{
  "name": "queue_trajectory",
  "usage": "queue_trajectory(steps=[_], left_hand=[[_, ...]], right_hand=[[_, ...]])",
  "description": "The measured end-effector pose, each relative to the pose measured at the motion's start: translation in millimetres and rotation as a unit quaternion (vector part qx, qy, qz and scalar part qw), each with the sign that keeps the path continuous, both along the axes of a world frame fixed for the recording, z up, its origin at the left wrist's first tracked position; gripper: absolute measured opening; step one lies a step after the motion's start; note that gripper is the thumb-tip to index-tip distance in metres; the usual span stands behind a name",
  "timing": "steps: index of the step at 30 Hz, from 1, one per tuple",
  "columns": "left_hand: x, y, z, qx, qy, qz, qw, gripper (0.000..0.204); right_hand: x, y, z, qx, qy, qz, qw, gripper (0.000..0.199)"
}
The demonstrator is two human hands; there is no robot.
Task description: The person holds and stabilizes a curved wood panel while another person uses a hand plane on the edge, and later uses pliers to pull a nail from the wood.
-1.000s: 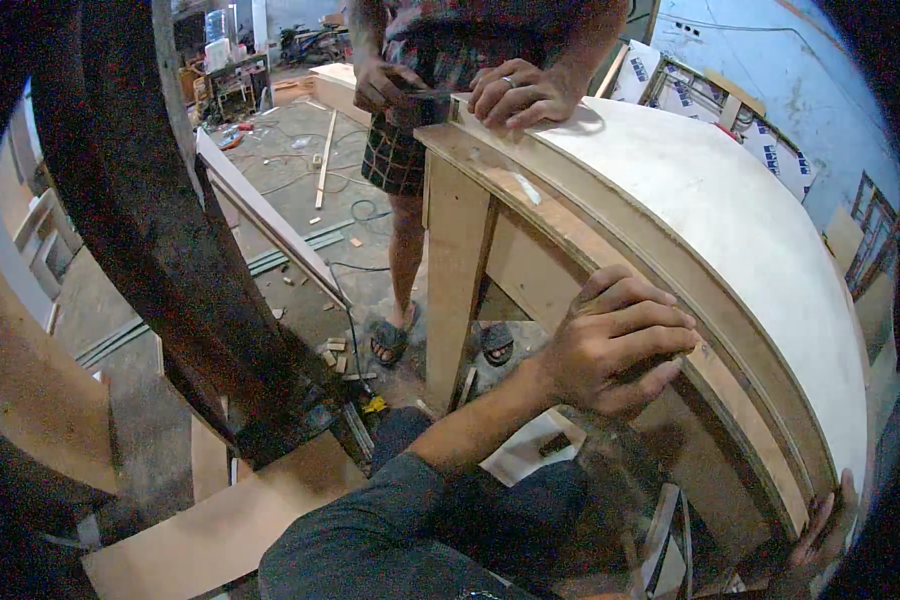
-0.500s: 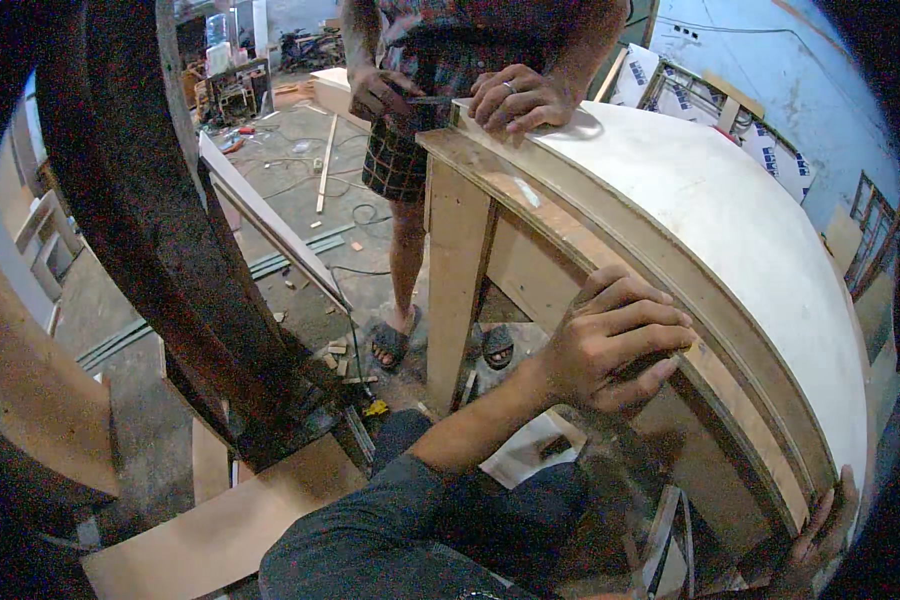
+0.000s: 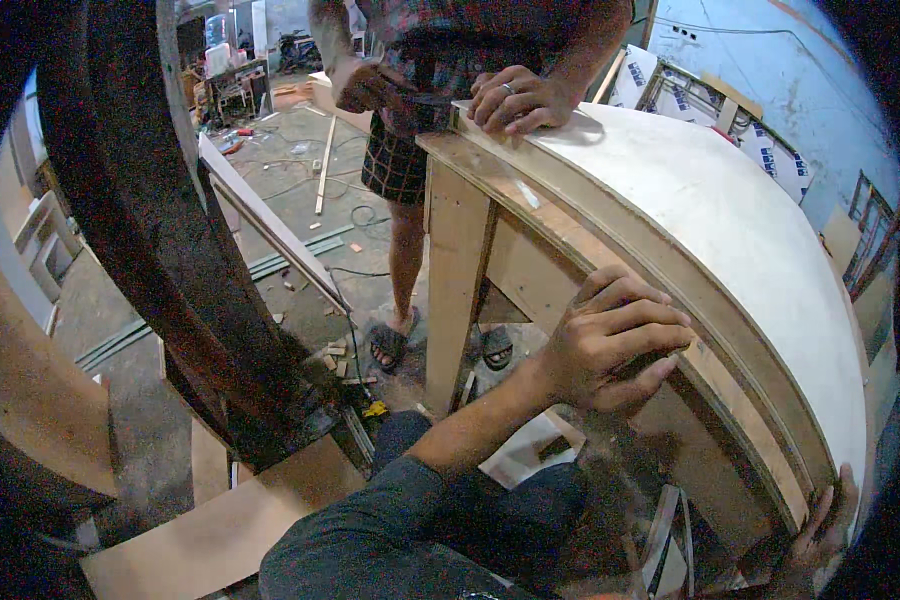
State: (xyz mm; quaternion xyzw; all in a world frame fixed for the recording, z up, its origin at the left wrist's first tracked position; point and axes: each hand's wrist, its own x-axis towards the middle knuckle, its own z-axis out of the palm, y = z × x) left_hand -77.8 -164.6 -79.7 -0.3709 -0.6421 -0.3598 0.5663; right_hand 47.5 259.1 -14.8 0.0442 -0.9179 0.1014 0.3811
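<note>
A large wooden piece with a white-faced panel (image 3: 730, 220) and a pale wooden edge strip (image 3: 610, 205) lies along a plywood frame (image 3: 460, 270); its edges look curved in this view. My left hand (image 3: 625, 340) curls its fingers over the frame's near edge, roughly halfway along. At the lower right, my right hand (image 3: 825, 515) holds the near end of the white-faced panel, fingers along its edge and partly in shadow. Across from me, a co-worker's hand (image 3: 515, 100) with a ring presses on the panel's far corner. The co-worker's other hand (image 3: 365, 88) is smeared, holding something thin and dark.
A dark thick post (image 3: 160, 230) rises at the left. A long pale board (image 3: 270, 220) leans beside it. Below lies a flat board (image 3: 230, 520). Wood offcuts (image 3: 338, 358), a cable (image 3: 360, 270) and the co-worker's sandalled foot (image 3: 388, 345) are on the floor.
The co-worker's hand with the thin dark thing has shifted left and slightly up. Both my hands stay where they were on the wooden piece.
</note>
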Motion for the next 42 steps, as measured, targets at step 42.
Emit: queue_trajectory(steps=[42], left_hand=[[3.2, 0.2, 2.0, -0.006, -0.007, 0.012, 1.000, 0.026]], right_hand=[[-2.7, 1.0, -2.0, -0.029, 0.002, 0.017, 0.999, 0.041]])
